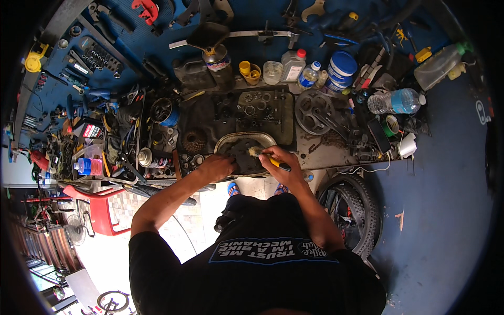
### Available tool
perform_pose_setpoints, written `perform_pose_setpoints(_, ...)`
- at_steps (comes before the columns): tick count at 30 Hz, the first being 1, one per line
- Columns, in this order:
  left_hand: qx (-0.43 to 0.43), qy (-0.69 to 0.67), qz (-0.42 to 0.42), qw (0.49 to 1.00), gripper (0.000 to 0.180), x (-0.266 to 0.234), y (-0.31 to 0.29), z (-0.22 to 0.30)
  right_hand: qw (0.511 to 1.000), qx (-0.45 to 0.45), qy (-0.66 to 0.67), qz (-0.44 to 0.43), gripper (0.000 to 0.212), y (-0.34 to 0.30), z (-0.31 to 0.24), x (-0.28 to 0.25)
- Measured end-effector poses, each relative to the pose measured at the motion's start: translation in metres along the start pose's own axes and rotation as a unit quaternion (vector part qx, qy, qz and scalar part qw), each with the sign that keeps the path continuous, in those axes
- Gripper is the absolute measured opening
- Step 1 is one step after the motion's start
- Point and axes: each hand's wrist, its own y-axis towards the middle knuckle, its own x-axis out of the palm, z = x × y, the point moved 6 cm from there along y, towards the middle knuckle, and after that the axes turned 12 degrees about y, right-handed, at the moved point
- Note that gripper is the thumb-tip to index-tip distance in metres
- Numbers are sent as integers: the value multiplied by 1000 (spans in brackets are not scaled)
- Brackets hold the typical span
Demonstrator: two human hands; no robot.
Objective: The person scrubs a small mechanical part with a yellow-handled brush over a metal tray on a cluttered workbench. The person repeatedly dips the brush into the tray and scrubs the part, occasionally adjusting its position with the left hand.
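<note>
An oval metal tray (219,143) with dark contents sits at the bench's near edge, in front of me. My right hand (284,164) grips a paint brush (280,164) with a yellow and black handle. Its pale bristles point left over the tray. At the tray's left side, my left hand (218,167) reaches in with bent fingers; the fingertips and whatever they hold are lost in the dark. A dark mat (205,118) behind the tray carries a cassette (195,140), several rings and small parts.
A crankset (315,111) and a loose chain (333,138) lie to the right. Bottles and a blue-and-white tub (342,69) line the back. A spray can (152,158) lies at the left. Tyres (362,210) stand below the bench, and a red chair (102,210) is at left.
</note>
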Motion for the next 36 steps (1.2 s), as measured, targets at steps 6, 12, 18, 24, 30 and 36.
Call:
perform_pose_setpoints(6, -11, -5, -22, 1000, 21, -2, 8, -1, 1000, -13, 2, -1, 23, 0, -1, -1)
perform_pose_setpoints(12, -12, -5, 5, 1000, 18, 0, 9, -3, 1000, -11, -9, -5, 20, 0, -4, -2)
perform_pose_setpoints(18, -39, -11, 22, 999, 20, 6, 10, -5, 1000, -8, -8, -2, 20, -1, 1, -1)
perform_pose_setpoints(24, -66, -20, 32, 997, 24, 5, 9, -5, 1000, -10, 7, -2, 20, -1, 0, -1)
perform_pose_setpoints(30, -87, -31, 65, 994, 23, 3, 7, -6, 1000, -8, -15, -1, 22, -1, -2, -2)
perform_pose_setpoints(36, -94, -37, 55, 993, 19, 4, 6, -8, 1000, -8, -3, -4, 22, -3, -1, -2)
